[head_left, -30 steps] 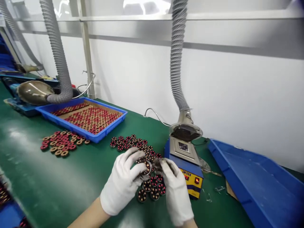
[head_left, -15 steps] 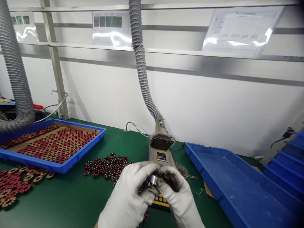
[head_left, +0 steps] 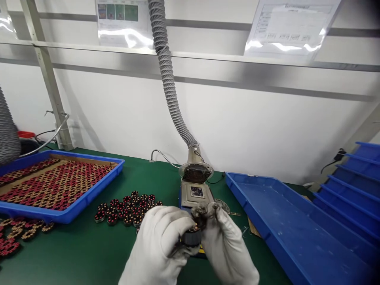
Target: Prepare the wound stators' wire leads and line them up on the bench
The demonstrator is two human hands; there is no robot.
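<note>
My left hand (head_left: 162, 241), in a white glove, is closed around a small round part (head_left: 191, 237) with a dark side wall and coppery bits on top, much like a motor stator. My right hand (head_left: 224, 241), gloved too, has its blackened fingertips pinched together right beside the top of that part. Whatever lies between those fingertips is hidden. Behind both hands stands a metal-topped device (head_left: 197, 192) with a small square window, its lower front mostly covered. To the left, several round parts (head_left: 127, 208) with red, black and gold faces lie in a cluster on the green table (head_left: 89, 253).
A blue tray (head_left: 118, 168) at left holds rows of red and tan toothed rings, and loose rings (head_left: 18, 233) lie before it. On the right are a large blue tray (head_left: 285, 221) and stacked blue trays (head_left: 353, 186). A grey duct hose (head_left: 168, 75) hangs down behind the device.
The view has shifted right and slightly down. The round part has turned in my left hand, from a shiny metal side to a dark side. My right fingers have moved to its top.
</note>
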